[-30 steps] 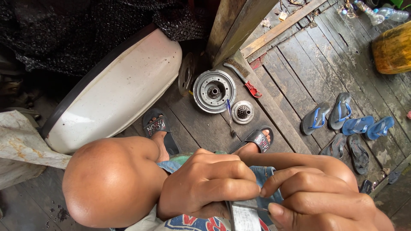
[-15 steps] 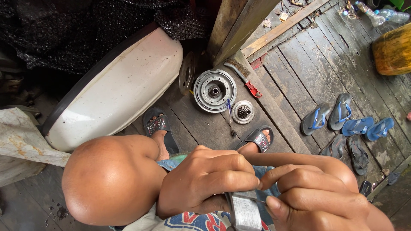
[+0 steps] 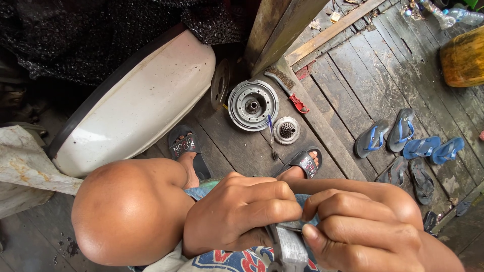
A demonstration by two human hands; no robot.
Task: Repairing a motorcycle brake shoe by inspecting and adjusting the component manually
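My left hand (image 3: pixel 242 211) and my right hand (image 3: pixel 358 231) are clenched close together over my lap at the bottom of the view. Both grip a flat grey metal piece (image 3: pixel 291 248) that pokes out between them; its lower end is cut off by the frame. My knees flank the hands, and my feet in black sandals (image 3: pixel 184 146) rest on the wooden floor below. On the planks ahead of my feet lie a large round metal hub (image 3: pixel 253 105), a smaller ribbed metal disc (image 3: pixel 286 130) and a screwdriver (image 3: pixel 271 136).
A big white curved panel (image 3: pixel 136 106) leans at the left. A wire brush with a red handle (image 3: pixel 288 89) lies by a wooden post (image 3: pixel 282 25). Several blue and dark flip-flops (image 3: pixel 403 146) are scattered at right, near a yellow container (image 3: pixel 464 58) and plastic bottles.
The hands have shifted slightly on the metal piece, and a little more of it shows between them. The view has barely moved.
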